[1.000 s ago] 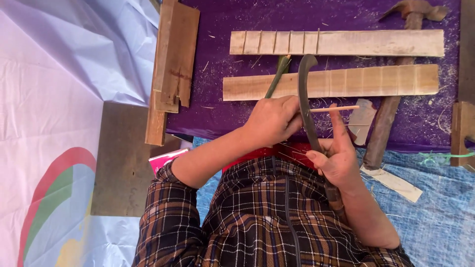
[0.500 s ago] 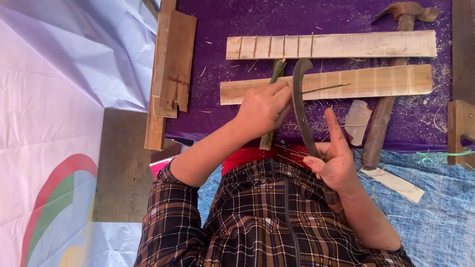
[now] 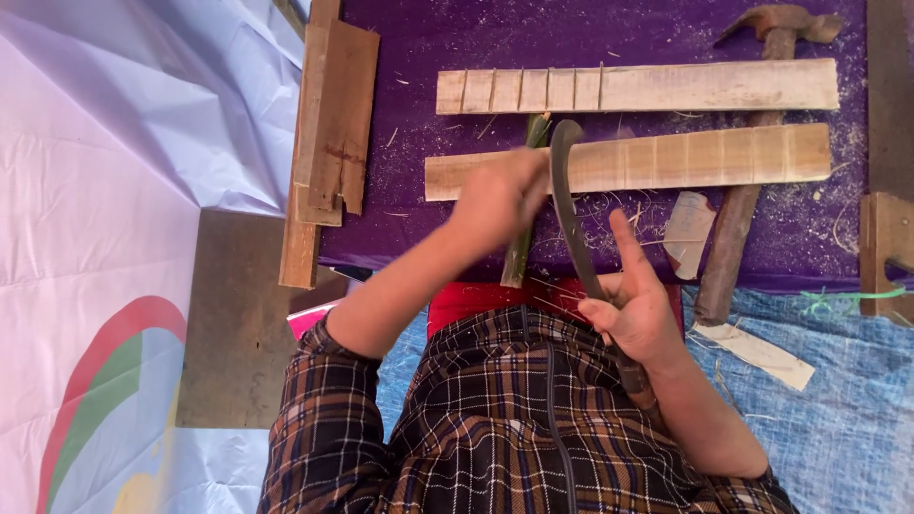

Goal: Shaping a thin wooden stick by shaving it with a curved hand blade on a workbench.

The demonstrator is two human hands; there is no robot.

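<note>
Shaving step: left hand (image 3: 500, 195) blurred, clasping green bamboo stick (image 3: 522, 238); right hand (image 3: 640, 309) gripping curved knife (image 3: 568, 205) alongside; next needs controlled stroke away from fingers

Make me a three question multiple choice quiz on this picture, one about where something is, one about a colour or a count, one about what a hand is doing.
1. Where does the rusty claw hammer lie?
A. on the right, under the planks
B. at the left edge
C. on the lap

2. What colour is the work cloth?
A. yellow
B. purple
C. white

3. What does the right hand do?
A. lies flat and empty
B. grips the curved dark blade
C. lifts a plank

Answers: 1 A, its handle passes beneath both notched wooden planks. 2 B, purple shows around the planks. 3 B, fingers wrap the blade's handle while the left hand holds the green bamboo stick.
</note>
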